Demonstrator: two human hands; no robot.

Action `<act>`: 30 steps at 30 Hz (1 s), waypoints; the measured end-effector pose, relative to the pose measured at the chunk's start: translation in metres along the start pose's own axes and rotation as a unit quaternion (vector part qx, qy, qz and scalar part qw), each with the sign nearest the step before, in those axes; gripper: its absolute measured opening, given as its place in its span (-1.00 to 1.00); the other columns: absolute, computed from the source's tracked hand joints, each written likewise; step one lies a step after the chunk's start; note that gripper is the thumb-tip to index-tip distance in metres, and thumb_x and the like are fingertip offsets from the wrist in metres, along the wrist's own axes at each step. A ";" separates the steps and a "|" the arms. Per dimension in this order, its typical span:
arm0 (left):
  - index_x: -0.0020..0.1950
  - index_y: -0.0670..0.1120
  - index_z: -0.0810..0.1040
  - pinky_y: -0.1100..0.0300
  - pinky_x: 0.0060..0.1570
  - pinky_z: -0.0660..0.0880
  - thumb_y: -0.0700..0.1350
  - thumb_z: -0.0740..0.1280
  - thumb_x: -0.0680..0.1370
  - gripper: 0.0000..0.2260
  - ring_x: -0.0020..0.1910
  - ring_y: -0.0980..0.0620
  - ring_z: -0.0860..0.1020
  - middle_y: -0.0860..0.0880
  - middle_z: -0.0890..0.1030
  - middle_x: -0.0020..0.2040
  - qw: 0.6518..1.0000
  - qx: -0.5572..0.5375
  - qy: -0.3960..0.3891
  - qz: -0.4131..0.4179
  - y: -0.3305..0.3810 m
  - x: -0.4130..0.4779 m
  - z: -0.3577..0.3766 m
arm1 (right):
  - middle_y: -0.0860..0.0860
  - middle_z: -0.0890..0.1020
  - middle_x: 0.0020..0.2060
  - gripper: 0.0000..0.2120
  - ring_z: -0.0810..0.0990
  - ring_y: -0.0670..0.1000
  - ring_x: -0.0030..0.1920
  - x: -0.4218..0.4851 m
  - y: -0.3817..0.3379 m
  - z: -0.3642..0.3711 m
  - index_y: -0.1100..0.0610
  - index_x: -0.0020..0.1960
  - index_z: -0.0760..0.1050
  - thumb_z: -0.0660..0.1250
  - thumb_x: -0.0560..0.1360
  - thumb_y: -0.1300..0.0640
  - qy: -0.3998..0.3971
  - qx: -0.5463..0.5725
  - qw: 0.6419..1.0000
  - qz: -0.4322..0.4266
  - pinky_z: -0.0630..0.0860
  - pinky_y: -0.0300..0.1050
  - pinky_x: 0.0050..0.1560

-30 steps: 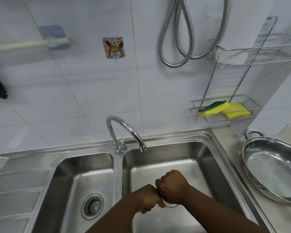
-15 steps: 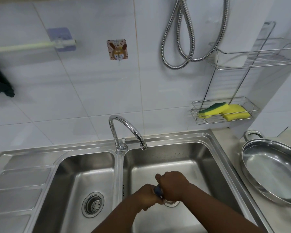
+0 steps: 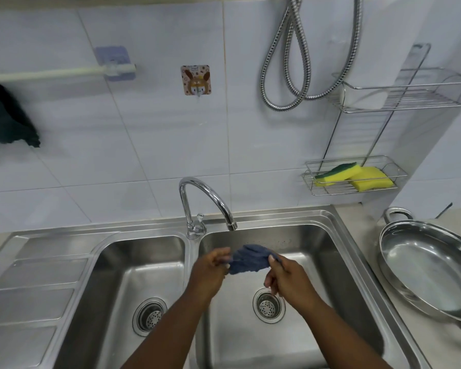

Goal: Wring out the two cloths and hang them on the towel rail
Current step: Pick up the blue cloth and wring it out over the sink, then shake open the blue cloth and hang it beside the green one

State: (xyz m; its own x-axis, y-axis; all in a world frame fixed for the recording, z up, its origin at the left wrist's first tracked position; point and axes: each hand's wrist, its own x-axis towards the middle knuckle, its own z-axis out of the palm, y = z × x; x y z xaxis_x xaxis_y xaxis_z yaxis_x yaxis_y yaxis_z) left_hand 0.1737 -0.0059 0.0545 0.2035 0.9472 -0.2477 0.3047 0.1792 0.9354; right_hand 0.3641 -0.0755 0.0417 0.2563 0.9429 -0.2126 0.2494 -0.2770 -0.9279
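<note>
A small blue cloth point(image 3: 249, 259) is stretched between my two hands above the right sink basin point(image 3: 328, 265). My left hand point(image 3: 210, 272) pinches its left end and my right hand point(image 3: 285, 278) pinches its right end. The cloth is crumpled and partly spread open. A white towel rail point(image 3: 51, 73) runs along the wall at upper left. A dark green cloth point(image 3: 6, 115) hangs from the rail at the frame's left edge.
A chrome tap point(image 3: 205, 201) arches over the right basin, just behind the cloth. The left basin point(image 3: 117, 267) and a draining board point(image 3: 32, 283) lie to the left. A steel pan point(image 3: 431, 267) sits on the counter at right. Wire racks with yellow sponges point(image 3: 357, 175) hang on the wall.
My hands were pressed together, twisting the cloth low over the drain. They have risen and moved apart, and the blue cloth is now pulled open between them.
</note>
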 end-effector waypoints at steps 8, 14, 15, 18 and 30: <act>-0.06 -0.03 0.63 0.21 -0.20 0.51 -0.36 0.36 0.47 -0.77 -0.24 0.00 0.56 -0.09 0.65 -0.19 0.995 0.070 0.050 0.056 0.003 -0.011 -0.034 | 0.01 0.66 -0.26 -0.80 0.58 -0.09 -0.30 0.000 0.004 -0.028 0.08 0.00 0.66 0.24 0.61 0.17 0.066 -0.194 0.979 0.007 0.44 -0.23 -0.18; 0.08 0.04 0.56 0.41 -0.18 0.50 -0.02 0.60 0.29 -0.58 -0.10 0.17 0.60 0.13 0.64 -0.04 0.979 0.120 -0.140 0.089 0.006 -0.053 0.001 | 0.09 0.66 -0.41 -0.92 0.57 0.00 -0.46 -0.015 -0.032 -0.010 0.11 0.02 0.40 0.26 0.59 0.26 -0.064 0.047 0.996 -0.030 0.44 -0.21 -0.49; 0.07 0.05 0.55 0.41 -0.18 0.50 -0.03 0.59 0.31 -0.61 -0.11 0.21 0.61 0.16 0.64 -0.07 0.981 0.107 -0.125 0.100 0.004 -0.058 0.004 | 0.13 0.67 -0.38 -0.95 0.58 0.03 -0.44 -0.018 -0.036 -0.008 0.13 -0.01 0.38 0.24 0.60 0.24 -0.074 0.063 0.995 -0.039 0.44 -0.20 -0.48; -0.07 -0.04 0.61 0.38 -0.35 0.50 -0.23 0.46 0.46 -0.88 -0.32 0.13 0.59 0.09 0.65 -0.29 0.993 0.027 -0.060 0.095 0.006 -0.066 -0.001 | 0.15 0.68 -0.36 -0.89 0.58 0.03 -0.45 -0.025 -0.043 -0.004 0.11 -0.14 0.49 0.32 0.57 0.16 -0.054 0.056 0.996 -0.050 0.43 -0.18 -0.47; -0.13 -0.04 0.67 0.35 -0.19 0.43 -0.36 0.34 0.39 -0.75 -0.21 0.16 0.53 0.04 0.58 -0.20 0.963 0.205 -0.031 0.170 0.011 -0.065 -0.078 | -0.04 0.55 -0.49 -0.79 0.46 -0.01 -0.37 -0.038 -0.079 0.015 0.15 -0.43 0.51 0.40 0.37 0.21 0.132 0.035 0.991 0.009 0.41 -0.06 -0.30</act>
State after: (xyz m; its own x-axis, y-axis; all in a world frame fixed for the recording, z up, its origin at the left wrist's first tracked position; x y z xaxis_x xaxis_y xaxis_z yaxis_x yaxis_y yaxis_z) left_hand 0.0916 -0.0445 0.1008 0.4085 0.9123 0.0284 0.5504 -0.2710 0.7897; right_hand 0.3211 -0.0867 0.1183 0.4976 0.8541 -0.1514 0.1794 -0.2721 -0.9454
